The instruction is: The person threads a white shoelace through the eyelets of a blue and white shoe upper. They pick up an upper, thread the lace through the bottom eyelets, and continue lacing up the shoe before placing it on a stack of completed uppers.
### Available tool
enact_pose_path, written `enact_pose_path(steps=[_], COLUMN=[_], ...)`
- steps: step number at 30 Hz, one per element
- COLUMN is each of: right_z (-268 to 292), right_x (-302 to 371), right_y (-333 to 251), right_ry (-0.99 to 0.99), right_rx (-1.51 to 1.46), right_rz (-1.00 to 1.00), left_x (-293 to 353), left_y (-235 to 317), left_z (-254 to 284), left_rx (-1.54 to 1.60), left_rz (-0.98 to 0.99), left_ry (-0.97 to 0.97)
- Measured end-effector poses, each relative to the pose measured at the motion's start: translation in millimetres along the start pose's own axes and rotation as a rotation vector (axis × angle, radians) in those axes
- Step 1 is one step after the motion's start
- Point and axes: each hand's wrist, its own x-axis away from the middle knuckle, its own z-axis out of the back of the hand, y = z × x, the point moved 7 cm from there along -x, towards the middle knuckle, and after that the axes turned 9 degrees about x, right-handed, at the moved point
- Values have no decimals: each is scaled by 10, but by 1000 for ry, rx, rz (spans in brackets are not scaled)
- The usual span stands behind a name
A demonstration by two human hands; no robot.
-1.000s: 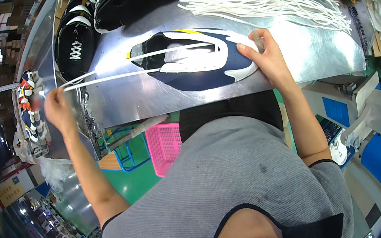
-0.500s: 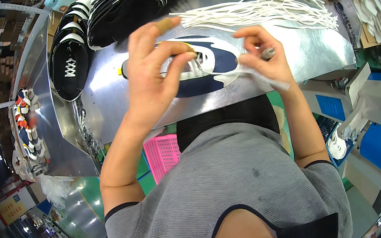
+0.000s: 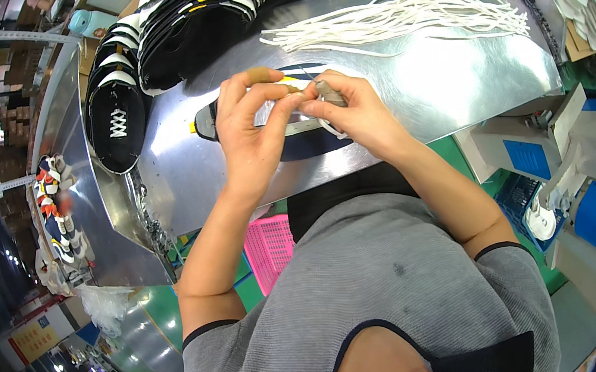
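Observation:
A dark navy shoe upper (image 3: 307,143) with white and yellow trim lies flat on the shiny metal table (image 3: 435,85), mostly hidden under my hands. My left hand (image 3: 250,136) and my right hand (image 3: 353,115) meet above it, fingertips pinching a white shoelace (image 3: 324,126) that loops down over the upper. One left fingertip wears a tan cot. A loose bundle of white shoelaces (image 3: 404,18) lies spread on the table beyond my right hand.
Stacked dark shoe uppers (image 3: 214,9) with yellow marks fill the table's far left. A laced black upper (image 3: 117,123) lies at the left end. A pink basket (image 3: 270,246) sits below the table edge. White and blue boxes (image 3: 573,157) stand at right.
My left hand swung in from the far left, where it stretched the lace out, to meet my right hand over the upper. Both hands now pinch the lace close together.

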Motion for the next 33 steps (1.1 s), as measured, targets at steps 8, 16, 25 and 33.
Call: enact_pose_path(steps=[8,16,25,33], right_z=[92,75,133,149], right_x=[0,-77,-173,34], right_y=[-74,125,273,143], right_ry=[183,81,210,213], right_rx=[192,33,223,519], right_rz=[286,19,-63,-21], left_x=[62,116,263,344], left_y=[-95,37,-905,-752], left_z=[51,105,-435,-403], left_rx=[19,-134,651,530], left_rz=[93,116,1229,736], left_ry=[-26,-20,-543,-80])
